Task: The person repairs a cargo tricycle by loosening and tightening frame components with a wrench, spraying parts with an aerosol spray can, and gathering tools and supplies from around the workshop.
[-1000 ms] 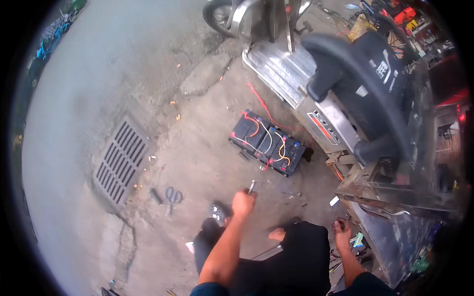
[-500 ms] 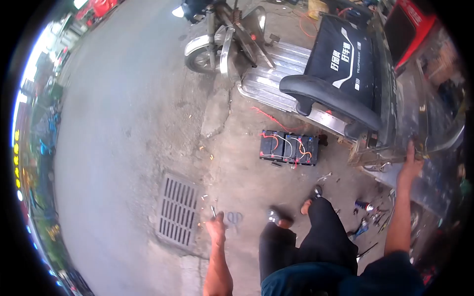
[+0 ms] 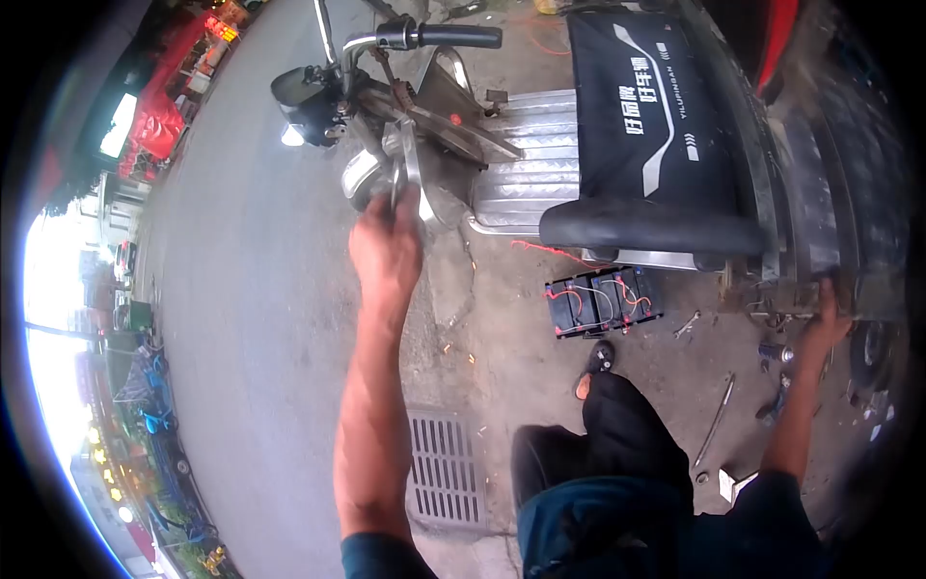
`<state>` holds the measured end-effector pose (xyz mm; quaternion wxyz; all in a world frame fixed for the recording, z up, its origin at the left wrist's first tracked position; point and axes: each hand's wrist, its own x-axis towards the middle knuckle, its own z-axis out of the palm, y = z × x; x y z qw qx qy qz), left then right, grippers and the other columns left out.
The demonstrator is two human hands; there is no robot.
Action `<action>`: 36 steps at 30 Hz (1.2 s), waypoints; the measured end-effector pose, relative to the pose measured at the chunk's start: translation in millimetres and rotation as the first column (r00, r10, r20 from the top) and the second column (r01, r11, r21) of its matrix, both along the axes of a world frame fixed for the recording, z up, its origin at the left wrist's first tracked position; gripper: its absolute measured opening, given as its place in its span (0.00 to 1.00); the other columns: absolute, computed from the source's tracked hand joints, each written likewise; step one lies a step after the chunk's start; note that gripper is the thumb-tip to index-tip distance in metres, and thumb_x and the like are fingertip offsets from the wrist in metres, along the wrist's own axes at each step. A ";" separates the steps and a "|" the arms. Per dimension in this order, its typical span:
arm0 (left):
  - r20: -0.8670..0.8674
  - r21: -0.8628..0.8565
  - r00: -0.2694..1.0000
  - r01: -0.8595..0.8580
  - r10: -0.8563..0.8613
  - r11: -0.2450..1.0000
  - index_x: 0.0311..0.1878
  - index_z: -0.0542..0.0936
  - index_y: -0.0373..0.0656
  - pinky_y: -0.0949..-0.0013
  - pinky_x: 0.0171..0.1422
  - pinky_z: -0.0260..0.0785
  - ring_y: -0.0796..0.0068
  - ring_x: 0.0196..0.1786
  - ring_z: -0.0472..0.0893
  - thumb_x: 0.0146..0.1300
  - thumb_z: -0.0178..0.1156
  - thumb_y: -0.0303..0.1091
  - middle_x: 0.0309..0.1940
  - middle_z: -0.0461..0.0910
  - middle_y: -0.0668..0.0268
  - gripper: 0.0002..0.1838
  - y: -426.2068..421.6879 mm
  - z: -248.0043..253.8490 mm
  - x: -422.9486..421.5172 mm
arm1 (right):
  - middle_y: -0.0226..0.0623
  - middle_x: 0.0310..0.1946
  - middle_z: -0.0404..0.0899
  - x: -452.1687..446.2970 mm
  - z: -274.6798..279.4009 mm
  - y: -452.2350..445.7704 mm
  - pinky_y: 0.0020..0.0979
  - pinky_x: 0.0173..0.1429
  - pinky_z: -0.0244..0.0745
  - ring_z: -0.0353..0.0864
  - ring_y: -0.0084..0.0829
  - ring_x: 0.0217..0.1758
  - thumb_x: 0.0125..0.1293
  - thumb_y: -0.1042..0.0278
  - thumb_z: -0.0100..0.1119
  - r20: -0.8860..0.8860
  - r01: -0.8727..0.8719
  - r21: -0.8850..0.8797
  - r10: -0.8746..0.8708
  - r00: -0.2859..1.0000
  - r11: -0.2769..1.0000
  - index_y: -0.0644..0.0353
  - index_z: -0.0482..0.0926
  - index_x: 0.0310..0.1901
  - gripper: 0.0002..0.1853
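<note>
My left hand (image 3: 386, 246) is raised and stretched forward, closed around a slim metal tool (image 3: 397, 177) whose exact kind is unclear. Behind it in view is the front fork and wheel area of an electric cargo tricycle (image 3: 526, 145); I cannot tell whether the tool touches it. On the right, my right hand (image 3: 825, 326) grips the edge of the tricycle's cargo bed (image 3: 820, 232), its fingers partly hidden. A black battery pack (image 3: 604, 301) with red and white wires lies on the ground beside the tricycle, between my two hands.
A drain grate (image 3: 446, 468) is set in the ground at lower left. Near my feet lie a wrench (image 3: 687, 324), a long metal bar (image 3: 715, 422), a spray can (image 3: 776, 352) and a white box (image 3: 737, 485). A black seat (image 3: 666, 116) and handlebar (image 3: 453, 37) stand ahead.
My left hand has swung up and forward from low over the drain, still carrying the metal tool. I have stepped closer to the tricycle. My right hand stays at the bed edge.
</note>
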<state>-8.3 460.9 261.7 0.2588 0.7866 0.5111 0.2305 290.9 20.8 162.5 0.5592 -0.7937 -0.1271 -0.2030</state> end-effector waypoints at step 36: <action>-0.745 0.499 0.646 0.705 -0.166 0.504 0.37 0.76 0.49 0.48 0.45 0.72 0.47 0.40 0.82 0.64 0.55 0.47 0.33 0.83 0.54 0.12 208.9 16.9 243.6 | 0.34 0.43 0.79 -23.5 -10.4 17.2 0.30 0.55 0.70 0.76 0.27 0.48 0.52 0.68 0.71 -0.194 0.159 0.313 -0.101 0.976 0.936 0.65 0.77 0.49 0.22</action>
